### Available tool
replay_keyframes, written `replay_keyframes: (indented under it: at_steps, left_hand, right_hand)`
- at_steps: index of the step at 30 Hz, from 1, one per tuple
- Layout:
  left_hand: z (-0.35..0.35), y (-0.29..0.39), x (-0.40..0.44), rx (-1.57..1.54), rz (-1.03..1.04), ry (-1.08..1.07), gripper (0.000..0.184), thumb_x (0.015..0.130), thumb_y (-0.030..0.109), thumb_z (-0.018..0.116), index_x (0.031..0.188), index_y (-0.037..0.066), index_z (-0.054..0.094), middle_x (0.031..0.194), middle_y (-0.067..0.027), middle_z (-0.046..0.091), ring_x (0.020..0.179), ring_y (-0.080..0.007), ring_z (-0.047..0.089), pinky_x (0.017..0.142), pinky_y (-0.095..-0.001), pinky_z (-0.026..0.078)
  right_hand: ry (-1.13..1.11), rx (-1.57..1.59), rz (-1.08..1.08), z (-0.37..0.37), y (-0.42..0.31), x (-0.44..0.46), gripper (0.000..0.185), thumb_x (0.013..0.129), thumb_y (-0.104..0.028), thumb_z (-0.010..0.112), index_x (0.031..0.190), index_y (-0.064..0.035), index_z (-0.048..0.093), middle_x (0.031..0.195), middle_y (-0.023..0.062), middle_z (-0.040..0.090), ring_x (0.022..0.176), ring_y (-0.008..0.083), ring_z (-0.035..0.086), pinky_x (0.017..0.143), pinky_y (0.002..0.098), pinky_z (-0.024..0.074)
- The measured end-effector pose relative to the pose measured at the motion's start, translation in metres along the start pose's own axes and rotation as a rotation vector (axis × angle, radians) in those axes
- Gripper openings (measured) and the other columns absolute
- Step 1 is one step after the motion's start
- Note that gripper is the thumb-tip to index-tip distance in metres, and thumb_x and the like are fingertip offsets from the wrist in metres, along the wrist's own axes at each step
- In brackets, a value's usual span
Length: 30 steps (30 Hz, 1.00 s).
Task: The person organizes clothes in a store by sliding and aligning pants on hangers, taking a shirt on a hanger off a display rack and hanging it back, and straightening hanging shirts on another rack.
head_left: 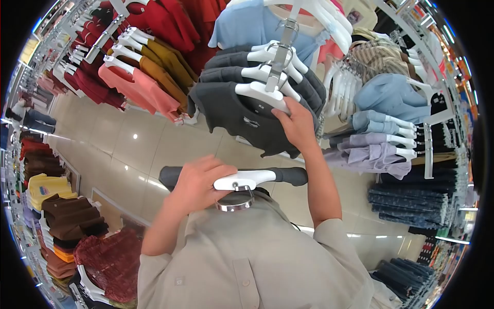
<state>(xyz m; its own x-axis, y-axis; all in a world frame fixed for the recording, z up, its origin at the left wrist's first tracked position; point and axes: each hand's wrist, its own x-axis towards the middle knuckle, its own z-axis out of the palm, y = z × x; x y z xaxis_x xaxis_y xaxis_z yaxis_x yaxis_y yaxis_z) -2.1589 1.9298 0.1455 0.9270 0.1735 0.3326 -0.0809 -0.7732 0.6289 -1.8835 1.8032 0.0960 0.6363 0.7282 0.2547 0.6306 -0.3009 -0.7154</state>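
Close to my chest, my left hand (200, 180) is closed around a white hanger (265, 177). A dark grey garment hangs from it, its shoulder (292, 176) showing at the right and most of the rest out of sight. The hanger's metal hook points towards me. Farther forward, my right hand (297, 122) grips the right end of another white hanger (260, 93), thumb at the neckline. That hanger carries a dark grey shirt (226, 110) with a small light print, the front one of several dark shirts on a metal display arm (280, 59).
Light blue tops (242, 26) hang behind the dark shirts. Coral shirts (136, 85) and mustard shirts (164, 56) hang at the left. Lavender garments (368, 157) and jeans (411, 201) line the right. A person (36, 118) stands far left on the shiny tiled floor (118, 136).
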Motion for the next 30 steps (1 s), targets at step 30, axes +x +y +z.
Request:
replay_keyframes:
  at_steps: [30]
  left_hand:
    - [0.014,0.001,-0.032,0.027,0.150,0.138,0.039,0.057,0.000,0.075,0.094,0.006,0.069,0.109,-0.0098,0.062,0.100,-0.0314,0.062,0.087,-0.0444,0.048]
  right_hand:
    - [-0.432,0.137,-0.176,-0.039,-0.053,-0.115,0.034,0.075,0.001,0.072,0.107,-0.0053,0.065,0.093,0.0127,0.069,0.084,0.0345,0.066,0.072,0.0413,0.0520]
